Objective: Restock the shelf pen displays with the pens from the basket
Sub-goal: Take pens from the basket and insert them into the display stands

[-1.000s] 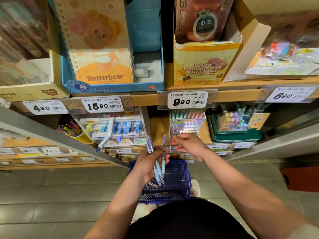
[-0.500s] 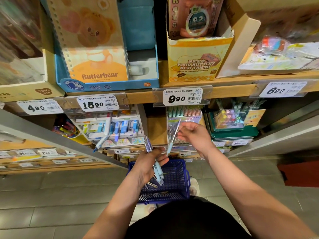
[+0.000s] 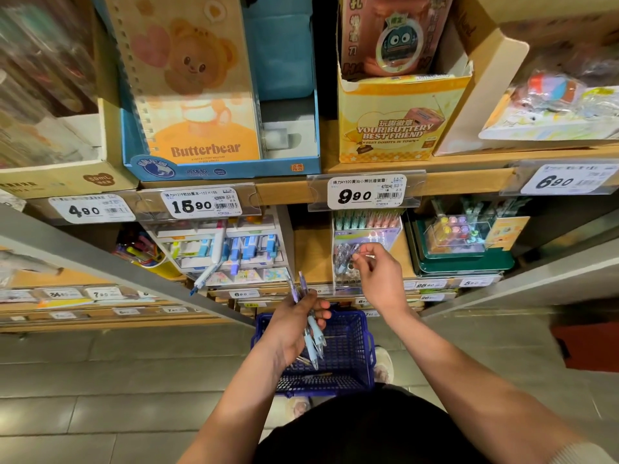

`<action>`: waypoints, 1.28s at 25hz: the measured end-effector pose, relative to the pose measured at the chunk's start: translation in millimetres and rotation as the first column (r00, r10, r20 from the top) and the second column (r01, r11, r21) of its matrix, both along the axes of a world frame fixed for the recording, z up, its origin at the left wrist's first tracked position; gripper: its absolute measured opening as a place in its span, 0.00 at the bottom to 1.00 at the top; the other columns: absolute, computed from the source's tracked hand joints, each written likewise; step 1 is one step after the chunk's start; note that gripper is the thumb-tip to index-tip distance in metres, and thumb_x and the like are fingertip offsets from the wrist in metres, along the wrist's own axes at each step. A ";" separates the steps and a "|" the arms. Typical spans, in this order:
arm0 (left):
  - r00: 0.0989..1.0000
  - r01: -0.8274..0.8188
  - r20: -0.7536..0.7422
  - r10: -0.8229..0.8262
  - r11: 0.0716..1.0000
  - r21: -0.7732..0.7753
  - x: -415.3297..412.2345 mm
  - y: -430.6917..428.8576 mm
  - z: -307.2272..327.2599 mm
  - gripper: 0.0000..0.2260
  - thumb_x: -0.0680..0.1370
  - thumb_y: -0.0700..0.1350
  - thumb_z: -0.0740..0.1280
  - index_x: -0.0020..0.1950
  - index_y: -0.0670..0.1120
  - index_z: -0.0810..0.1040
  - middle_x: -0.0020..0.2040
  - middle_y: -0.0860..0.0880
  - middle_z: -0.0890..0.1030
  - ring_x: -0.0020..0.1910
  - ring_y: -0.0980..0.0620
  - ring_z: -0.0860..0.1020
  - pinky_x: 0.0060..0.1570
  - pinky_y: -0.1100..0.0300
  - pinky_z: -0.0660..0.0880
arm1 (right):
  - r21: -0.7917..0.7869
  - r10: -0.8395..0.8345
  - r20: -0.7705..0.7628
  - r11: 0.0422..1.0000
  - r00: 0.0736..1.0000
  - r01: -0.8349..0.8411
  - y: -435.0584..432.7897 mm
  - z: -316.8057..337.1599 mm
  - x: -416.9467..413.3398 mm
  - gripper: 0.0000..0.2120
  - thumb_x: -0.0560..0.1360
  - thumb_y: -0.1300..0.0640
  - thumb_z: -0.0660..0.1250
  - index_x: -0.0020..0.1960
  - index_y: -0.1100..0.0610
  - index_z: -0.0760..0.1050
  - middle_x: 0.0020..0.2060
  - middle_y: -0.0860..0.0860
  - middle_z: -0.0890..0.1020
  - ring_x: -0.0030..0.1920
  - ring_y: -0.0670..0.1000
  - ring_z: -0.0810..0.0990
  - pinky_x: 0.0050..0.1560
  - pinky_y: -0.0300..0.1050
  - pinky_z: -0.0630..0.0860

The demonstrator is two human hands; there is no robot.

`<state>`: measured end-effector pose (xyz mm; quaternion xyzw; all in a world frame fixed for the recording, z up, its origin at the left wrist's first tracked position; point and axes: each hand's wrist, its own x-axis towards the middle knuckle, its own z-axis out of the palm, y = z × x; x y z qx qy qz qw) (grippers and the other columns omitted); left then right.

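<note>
While left hand (image 3: 290, 327) grips pens (image 3: 314, 333), right hand (image 3: 379, 280) reaches.

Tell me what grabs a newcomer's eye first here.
The left hand gripping a bundle of purple-blue pens at centre, over the blue basket on the floor. Just above, the right hand has its fingers pinched at the clear pen display on the lower shelf, under the 9.90 price tag. Up left, the big Butterbear notebook stands out on the upper shelf.
</note>
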<state>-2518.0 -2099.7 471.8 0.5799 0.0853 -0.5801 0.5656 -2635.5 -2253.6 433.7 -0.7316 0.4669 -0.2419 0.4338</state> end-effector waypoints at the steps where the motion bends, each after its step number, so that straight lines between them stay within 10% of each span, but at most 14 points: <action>1: 1.000 0.000 0.002 0.000 1.000 -0.015 0.2 0.1 0.4 0.05 0.85 0.41 0.62 0.57 0.40 0.72 0.41 0.42 0.85 0.32 0.49 0.81 0.30 0.60 0.76 | -0.007 0.015 -0.014 1.000 1.000 -0.015 1.2 -1.7 1.4 0.05 0.81 0.59 0.66 0.56 0.56 0.76 0.46 0.48 0.84 0.48 0.47 0.84 0.50 0.45 0.82; 7: 1.000 0.008 -0.029 -0.010 0.998 -0.067 1.0 1.7 1.8 0.08 0.84 0.43 0.63 0.60 0.40 0.71 0.51 0.38 0.86 0.39 0.47 0.85 0.34 0.59 0.81 | -0.135 0.121 -0.149 0.981 0.981 -0.141 -1.0 -6.1 4.5 0.05 0.80 0.59 0.68 0.55 0.57 0.78 0.45 0.47 0.84 0.44 0.48 0.83 0.47 0.45 0.81; 25: 0.999 -0.023 0.027 0.024 1.000 -0.013 -4.0 2.3 3.1 0.12 0.82 0.42 0.68 0.60 0.34 0.79 0.38 0.44 0.84 0.38 0.49 0.84 0.43 0.56 0.83 | 0.002 0.161 -0.475 0.983 0.865 -0.182 12.7 -16.7 22.1 0.06 0.81 0.58 0.65 0.52 0.58 0.80 0.40 0.54 0.84 0.39 0.53 0.84 0.39 0.44 0.80; 28: 0.999 -0.034 0.029 0.035 0.999 -0.023 -3.6 0.8 2.0 0.12 0.81 0.42 0.69 0.59 0.34 0.80 0.39 0.43 0.84 0.40 0.48 0.83 0.43 0.56 0.83 | 0.166 0.163 -0.425 0.981 0.890 -0.101 11.0 -9.1 19.7 0.05 0.80 0.55 0.68 0.48 0.55 0.82 0.40 0.52 0.84 0.38 0.48 0.82 0.41 0.40 0.77; 32: 0.999 -0.035 0.030 0.036 0.999 -0.038 -5.9 -1.2 -0.2 0.12 0.80 0.42 0.70 0.59 0.35 0.80 0.41 0.42 0.85 0.40 0.48 0.84 0.43 0.56 0.83 | 0.513 0.182 0.045 0.839 0.982 -0.179 16.2 24.7 4.7 0.11 0.78 0.45 0.69 0.47 0.52 0.83 0.40 0.46 0.87 0.40 0.45 0.85 0.44 0.38 0.80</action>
